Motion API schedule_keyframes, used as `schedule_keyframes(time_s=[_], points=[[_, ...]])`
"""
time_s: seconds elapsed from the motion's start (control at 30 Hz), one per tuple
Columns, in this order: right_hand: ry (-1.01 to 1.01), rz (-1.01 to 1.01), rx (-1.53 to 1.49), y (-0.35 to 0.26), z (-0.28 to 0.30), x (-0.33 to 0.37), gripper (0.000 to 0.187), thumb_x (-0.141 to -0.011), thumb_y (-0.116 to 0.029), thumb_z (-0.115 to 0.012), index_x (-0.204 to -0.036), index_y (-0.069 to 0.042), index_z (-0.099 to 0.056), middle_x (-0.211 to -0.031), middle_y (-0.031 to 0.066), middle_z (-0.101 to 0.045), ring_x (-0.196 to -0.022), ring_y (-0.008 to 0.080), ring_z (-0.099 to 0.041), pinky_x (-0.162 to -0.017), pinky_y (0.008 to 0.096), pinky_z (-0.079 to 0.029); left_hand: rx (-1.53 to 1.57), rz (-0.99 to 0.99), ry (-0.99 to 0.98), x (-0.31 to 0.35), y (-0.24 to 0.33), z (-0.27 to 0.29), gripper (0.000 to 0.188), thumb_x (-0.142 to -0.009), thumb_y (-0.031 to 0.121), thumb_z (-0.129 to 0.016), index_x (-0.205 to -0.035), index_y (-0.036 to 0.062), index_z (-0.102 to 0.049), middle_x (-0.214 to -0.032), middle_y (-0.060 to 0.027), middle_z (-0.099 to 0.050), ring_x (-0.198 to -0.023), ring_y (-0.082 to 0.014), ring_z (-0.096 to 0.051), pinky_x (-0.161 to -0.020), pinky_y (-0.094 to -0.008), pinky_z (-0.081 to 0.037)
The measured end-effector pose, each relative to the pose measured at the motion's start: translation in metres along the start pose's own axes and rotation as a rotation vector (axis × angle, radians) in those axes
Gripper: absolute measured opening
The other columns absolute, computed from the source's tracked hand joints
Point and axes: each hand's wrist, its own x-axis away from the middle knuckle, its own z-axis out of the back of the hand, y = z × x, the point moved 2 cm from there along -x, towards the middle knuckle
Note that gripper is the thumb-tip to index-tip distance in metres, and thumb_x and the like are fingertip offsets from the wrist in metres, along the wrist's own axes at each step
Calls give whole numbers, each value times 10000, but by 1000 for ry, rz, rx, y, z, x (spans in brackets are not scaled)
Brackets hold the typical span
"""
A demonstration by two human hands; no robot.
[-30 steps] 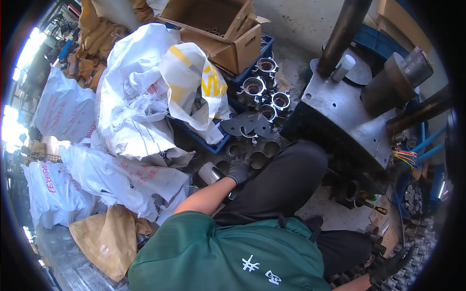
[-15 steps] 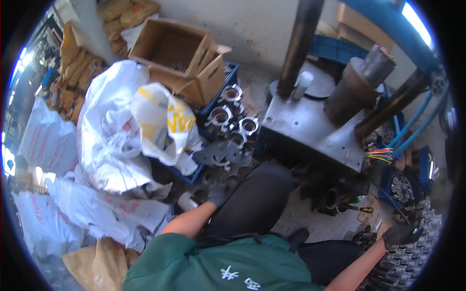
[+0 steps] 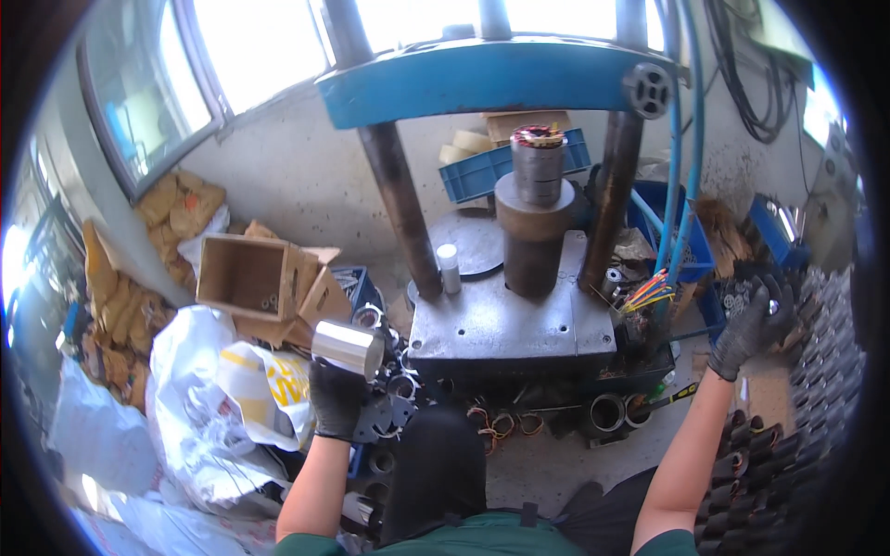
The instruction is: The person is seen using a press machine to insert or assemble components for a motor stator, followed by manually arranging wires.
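My left hand (image 3: 338, 397), in a dark glove, is raised left of the press and closed on a shiny metal cylinder (image 3: 348, 349) lying nearly on its side. Far to the right, my gloved right hand (image 3: 744, 332) is held up with its fingers curled; a small bright metal bit shows at them, too small to name. Between my hands stands a press with a steel bed (image 3: 491, 332). On it, a stator with red wire ends (image 3: 538, 167) sits atop a thick, dark round post (image 3: 531, 243). A small white cylinder (image 3: 449, 267) stands by the left column.
The blue crossbeam (image 3: 501, 83) and dark columns frame the bed. At left are an open cardboard box (image 3: 243, 278), white sacks (image 3: 190, 371) and ringed metal castings (image 3: 401, 385). Dense rows of dark cylinders (image 3: 797, 398) fill the right. Metal rings (image 3: 607, 412) lie below the press.
The view has swung up and right, bringing the press to the middle. My left hand has risen from beside my knee with the metal cylinder. My right hand has lifted from the rows at right.
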Motion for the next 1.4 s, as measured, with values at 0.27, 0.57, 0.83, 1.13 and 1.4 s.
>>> schedule_keyframes(time_s=[0.27,0.57,0.83,1.13,1.4], points=[[-21,-24,-38,3,4,7,432,-1061,-103,-626,-1436,61,-488,-1271,177,-658,-1138,245,-660,-1036,382,-581,162,-55,-371,-86,-23,-229,784,-931,508,-820,-1518,107,-490,-1436,-137,-622,-1364,-381,-607,-1192,-564,-489],[-34,-15,-65,-13,-2,13,407,-1056,-71,-592,-1443,21,-507,-1269,158,-655,-1108,235,-680,-1035,399,-578,-61,-323,-342,-237,-18,-352,511,-1084,480,-611,-1462,139,-568,-1434,-66,-626,-1331,-234,-603,-1140,-435,-475],[-6,-75,-92,-18,-5,16,398,-1062,-108,-601,-1435,9,-523,-1242,142,-649,-1122,223,-647,-1047,400,-540,62,-350,-195,-282,-28,-413,806,-879,401,-916,-1477,179,-424,-1416,-106,-596,-1288,-333,-636,-1031,-520,-571],[-12,-53,-88,-25,-5,20,405,-1098,-141,-603,-1469,-8,-507,-1254,136,-643,-1109,216,-634,-1030,395,-530,-70,-478,-203,-271,-31,-455,714,-873,298,-929,-1381,71,-481,-1276,-139,-653,-1165,-298,-685,-979,-446,-604],[-21,-27,-54,-23,-2,20,407,-1111,-137,-590,-1488,-13,-502,-1258,140,-648,-1109,225,-650,-1016,396,-546,-457,-617,-353,-263,-26,-490,716,-835,139,-902,-1417,31,-499,-1320,-141,-657,-1237,-275,-632,-1086,-402,-543]])
